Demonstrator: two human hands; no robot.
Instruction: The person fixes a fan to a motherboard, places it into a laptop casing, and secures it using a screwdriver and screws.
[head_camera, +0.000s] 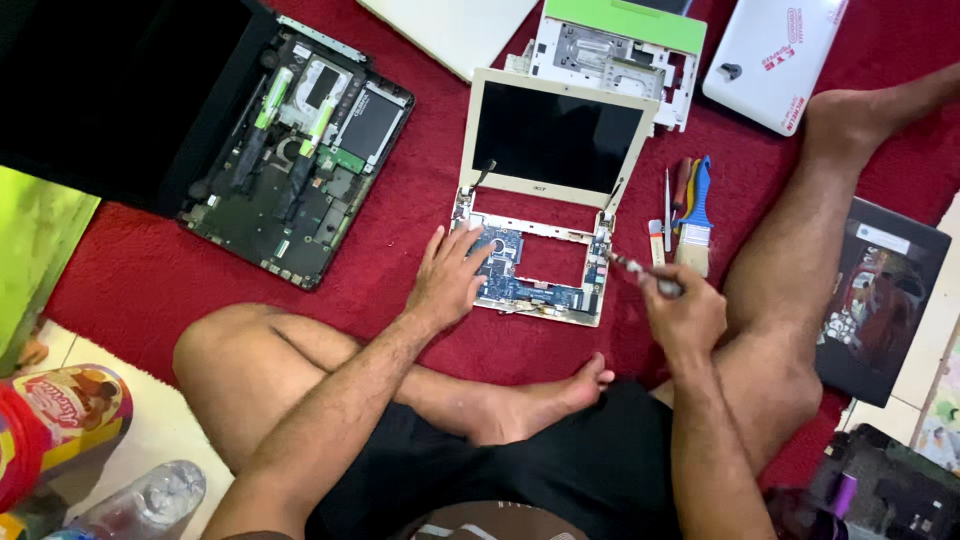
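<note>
A small cream laptop (553, 135) lies opened up on the red carpet in front of me, its dark screen flat and its blue circuit board (520, 285) bare. My left hand (450, 278) rests flat on the left side of the board with fingers spread. My right hand (683, 312) grips a screwdriver (640, 273) whose tip points at the laptop's right hinge.
A brush (697, 215) and slim tools lie right of the laptop. A black opened laptop (300, 160) sits at the left, a green-edged chassis (620, 50) and a white laptop (775, 55) at the back, a dark tablet (880, 300) at the right. My crossed legs frame the work area.
</note>
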